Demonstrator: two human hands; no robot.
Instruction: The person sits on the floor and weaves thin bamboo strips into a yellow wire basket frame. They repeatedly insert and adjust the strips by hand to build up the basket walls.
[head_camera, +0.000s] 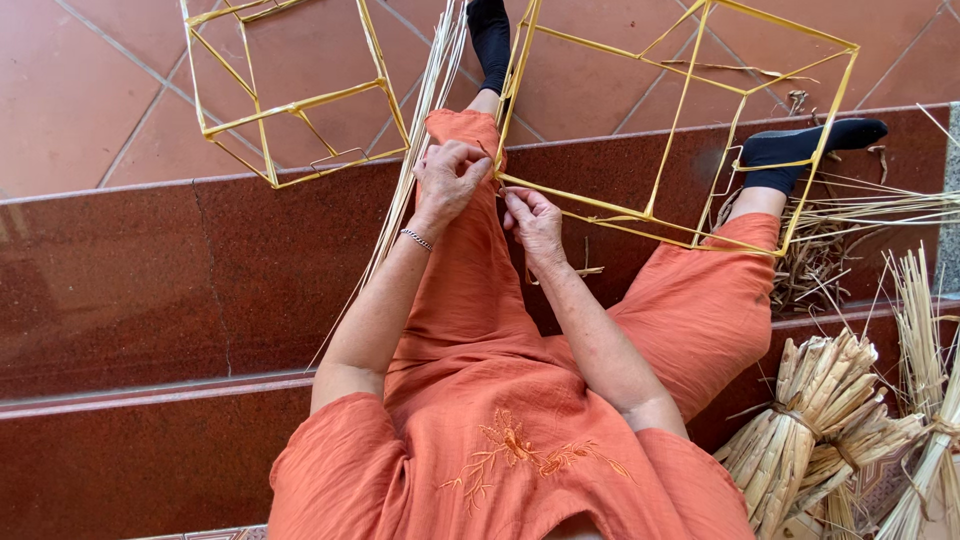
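Observation:
I sit on dark red stone steps in orange clothes and black socks. A cube-shaped frame of yellow bamboo sticks (690, 120) rests across my legs. My left hand (450, 180), with a bracelet at the wrist, is closed on the frame's near left corner joint. My right hand (533, 222) pinches the same corner from just below, fingers on the lower stick. A second yellow frame (295, 95) lies on the floor to the left. A bunch of long thin pale strips (420, 130) runs under my left forearm.
Bundles of dried straw (815, 420) stand at the lower right beside the step. Loose straw scraps (815, 265) lie by my right foot. Terracotta floor tiles (90, 90) spread beyond the top step (150, 260).

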